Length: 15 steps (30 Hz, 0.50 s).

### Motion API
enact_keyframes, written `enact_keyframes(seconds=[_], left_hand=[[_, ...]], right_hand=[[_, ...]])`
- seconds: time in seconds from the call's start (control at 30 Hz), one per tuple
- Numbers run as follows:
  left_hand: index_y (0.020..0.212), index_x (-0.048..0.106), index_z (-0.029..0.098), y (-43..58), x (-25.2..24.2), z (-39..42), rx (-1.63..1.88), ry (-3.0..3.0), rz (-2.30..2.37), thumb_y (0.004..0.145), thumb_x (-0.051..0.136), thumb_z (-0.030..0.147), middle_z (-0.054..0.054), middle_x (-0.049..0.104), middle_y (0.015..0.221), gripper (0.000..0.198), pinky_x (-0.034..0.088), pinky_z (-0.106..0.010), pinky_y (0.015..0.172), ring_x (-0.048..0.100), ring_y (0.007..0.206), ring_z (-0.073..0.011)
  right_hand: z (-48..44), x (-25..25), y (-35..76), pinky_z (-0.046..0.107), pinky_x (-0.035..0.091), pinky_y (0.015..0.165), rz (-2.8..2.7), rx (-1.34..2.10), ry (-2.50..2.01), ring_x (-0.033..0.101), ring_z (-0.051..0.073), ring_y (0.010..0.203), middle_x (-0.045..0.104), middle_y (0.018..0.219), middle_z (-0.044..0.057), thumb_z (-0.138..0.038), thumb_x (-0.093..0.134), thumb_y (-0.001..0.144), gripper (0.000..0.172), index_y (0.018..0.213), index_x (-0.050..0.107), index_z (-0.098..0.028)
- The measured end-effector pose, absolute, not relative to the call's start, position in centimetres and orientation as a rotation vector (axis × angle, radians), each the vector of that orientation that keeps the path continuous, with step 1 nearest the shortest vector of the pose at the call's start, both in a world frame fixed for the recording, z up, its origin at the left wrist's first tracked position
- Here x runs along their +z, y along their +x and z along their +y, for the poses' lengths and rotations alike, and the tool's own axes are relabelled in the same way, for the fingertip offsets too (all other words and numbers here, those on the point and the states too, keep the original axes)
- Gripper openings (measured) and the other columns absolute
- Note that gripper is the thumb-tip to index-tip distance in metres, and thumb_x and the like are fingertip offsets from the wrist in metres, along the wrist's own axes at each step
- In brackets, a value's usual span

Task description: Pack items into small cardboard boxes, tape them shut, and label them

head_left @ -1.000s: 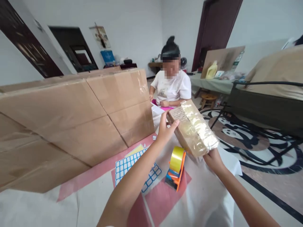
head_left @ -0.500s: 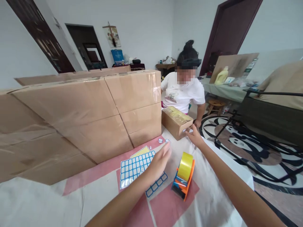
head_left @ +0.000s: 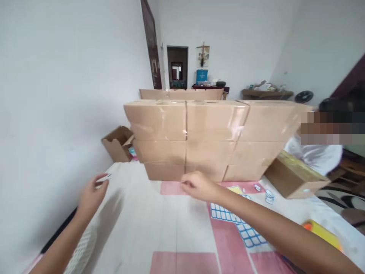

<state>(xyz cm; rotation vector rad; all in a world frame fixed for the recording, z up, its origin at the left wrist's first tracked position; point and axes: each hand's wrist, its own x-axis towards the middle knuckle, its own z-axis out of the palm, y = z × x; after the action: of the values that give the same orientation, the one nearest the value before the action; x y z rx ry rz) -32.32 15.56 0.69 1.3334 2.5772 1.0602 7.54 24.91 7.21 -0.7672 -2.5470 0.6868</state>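
Note:
My left hand (head_left: 95, 194) hangs over the table's left side, thumb and fingers curled to a pinch. A small pale piece with a dark edge (head_left: 108, 176) shows at its fingertips; blur hides what kind it is. Before the stacked cardboard boxes (head_left: 212, 121), my right hand (head_left: 199, 185) is closed, its fingers bent inward; whatever they hold, if anything, is hidden. Under my right forearm lie sheets of blue-bordered labels (head_left: 251, 234). A taped carton (head_left: 296, 179) with a small white label on its end stands at the right. The yellow tape roll (head_left: 325, 235) lies nearer me, partly covered by my arm.
Scraps of blue-edged backing (head_left: 269, 196) lie near the taped carton. An open cardboard box (head_left: 115, 146) stands at the far left by the wall. A white mesh item (head_left: 81, 249) is below my left forearm. Another person (head_left: 316, 152) sits beyond the carton.
My view has swung to the left. My right hand has left the taped carton and is now in front of the stack. My left hand has moved away from the label sheets to the left.

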Motion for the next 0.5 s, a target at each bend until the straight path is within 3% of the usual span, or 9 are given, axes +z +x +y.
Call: enact_keyframes(seconds=[0.07,0.13,0.2,0.27,0.37,0.43,0.5], left_hand=[[0.138,0.051,0.009,-33.8,1.3,19.3,1.024,1.389,2.606,0.092,0.045,0.042,-0.017,0.071,0.124,0.057,0.060,-0.043,0.081,0.074,0.090,-0.0309],[0.148,0.039,0.005,-35.3,1.7,23.1,1.011,1.485,2.606,0.091,0.048,0.034,-0.022,0.053,0.149,0.065,0.054,-0.042,0.098,0.068,0.113,-0.0314],[0.155,0.029,0.007,-37.0,2.2,26.6,0.971,1.593,2.602,0.090,0.051,0.029,-0.021,0.031,0.165,0.072,0.046,-0.042,0.109,0.053,0.136,-0.0331],[0.158,0.027,0.015,-38.8,3.0,29.4,0.889,1.684,2.592,0.089,0.055,0.026,-0.015,0.019,0.170,0.075,0.043,-0.047,0.112,0.043,0.144,-0.0363],[0.152,0.041,0.028,-41.1,4.2,32.3,0.731,1.730,2.600,0.085,0.061,0.025,-0.011,0.019,0.171,0.070,0.047,-0.057,0.103,0.052,0.134,-0.0434],[0.141,0.053,0.028,-42.0,4.8,33.6,0.665,1.703,2.649,0.087,0.059,0.027,-0.014,0.021,0.170,0.054,0.049,-0.059,0.097,0.056,0.127,-0.0455],[0.126,0.063,0.023,-42.6,5.1,34.3,0.614,1.665,2.698,0.091,0.054,0.027,-0.019,0.037,0.161,0.037,0.050,-0.056,0.093,0.060,0.121,-0.0434]], right_hand=[[24.5,5.5,-2.0,0.028,0.046,0.073,-2.717,0.699,-0.749,0.067,0.021,0.083,0.074,0.090,0.006,-0.024,0.059,0.090,0.013,0.088,0.070,-0.018],[24.8,3.9,-10.1,0.032,0.051,0.082,-2.806,0.706,-0.842,0.069,0.025,0.096,0.074,0.109,0.011,-0.025,0.066,0.085,0.016,0.098,0.071,-0.016],[26.0,2.7,-17.0,0.035,0.054,0.085,-2.817,0.693,-0.925,0.070,0.028,0.104,0.070,0.124,0.014,-0.022,0.067,0.084,0.025,0.107,0.070,-0.013],[27.9,2.2,-22.5,0.038,0.055,0.087,-2.781,0.675,-1.055,0.069,0.028,0.109,0.063,0.137,0.015,-0.019,0.062,0.087,0.029,0.115,0.068,-0.011],[31.6,2.0,-28.6,0.044,0.054,0.096,-2.687,0.633,-1.237,0.063,0.030,0.123,0.048,0.153,0.018,-0.016,0.066,0.089,0.045,0.133,0.059,-0.011],[33.9,1.9,-31.2,0.049,0.053,0.101,-2.617,0.604,-1.320,0.058,0.031,0.128,0.044,0.156,0.017,-0.021,0.070,0.091,0.053,0.141,0.053,-0.016],[36.0,1.8,-32.9,0.052,0.054,0.101,-2.563,0.595,-1.381,0.059,0.030,0.126,0.051,0.149,0.013,-0.029,0.066,0.097,0.046,0.140,0.054,-0.019]])
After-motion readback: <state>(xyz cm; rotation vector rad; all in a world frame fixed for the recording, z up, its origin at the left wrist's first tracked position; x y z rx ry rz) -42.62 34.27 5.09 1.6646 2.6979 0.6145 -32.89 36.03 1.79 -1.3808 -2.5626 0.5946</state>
